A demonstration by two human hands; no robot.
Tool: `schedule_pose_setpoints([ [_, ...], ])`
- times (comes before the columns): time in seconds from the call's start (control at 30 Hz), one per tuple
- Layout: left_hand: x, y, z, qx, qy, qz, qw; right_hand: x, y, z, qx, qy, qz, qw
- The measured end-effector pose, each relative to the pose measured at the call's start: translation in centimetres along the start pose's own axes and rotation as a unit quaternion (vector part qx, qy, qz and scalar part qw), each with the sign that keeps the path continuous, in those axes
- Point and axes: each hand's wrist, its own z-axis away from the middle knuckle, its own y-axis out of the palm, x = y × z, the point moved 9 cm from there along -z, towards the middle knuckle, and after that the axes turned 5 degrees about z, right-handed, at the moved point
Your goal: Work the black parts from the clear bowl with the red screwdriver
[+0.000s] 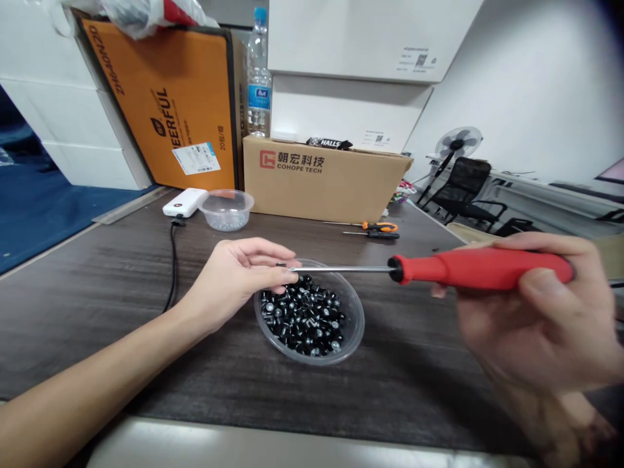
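Note:
My right hand (pixel 550 312) is wrapped around the handle of a red screwdriver (pixel 468 268), held level with its metal shaft pointing left. Thumb and fingers of my left hand (pixel 248 265) are pinched together at the shaft's tip. A small black part (pixel 281 264) shows between them, mostly hidden by the fingers. Just below this hand stands a clear round plastic bowl (pixel 358 325). Many small black parts with shiny metal centres (pixel 307 318) fill its bottom.
Farther back stand a second clear bowl (pixel 227 209) with small pieces in it, a white device (pixel 184 203) with a black cable, and two more screwdrivers (pixel 380 227). A cardboard box (pixel 322 188), an orange box (pixel 166 104) and a water bottle (pixel 259 78) line the back.

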Motion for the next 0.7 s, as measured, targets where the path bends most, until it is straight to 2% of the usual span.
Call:
schedule_pose_setpoints([
  [0.13, 0.0, -0.1, 0.0, 0.001, -0.002, -0.011, 1.000, -0.5, -1.7, -0.8, -0.056, -0.023, -0.026, 0.998],
  [0.27, -0.9, -0.3, 0.1, 0.000, 0.044, -0.052, 0.998, -0.9, -2.2, -1.2, -0.074, -0.013, -0.034, 0.997],
  [0.47, -0.3, -0.7, -0.2, -0.020, 0.011, -0.013, 1.000, -1.2, -1.8, -1.0, -0.076, 0.011, -0.033, 0.997],
  [0.7, -0.3, -0.8, 0.1, -0.034, 0.008, -0.053, 0.998, -1.6, -1.6, -0.6, -0.052, 0.018, -0.036, 0.998],
])
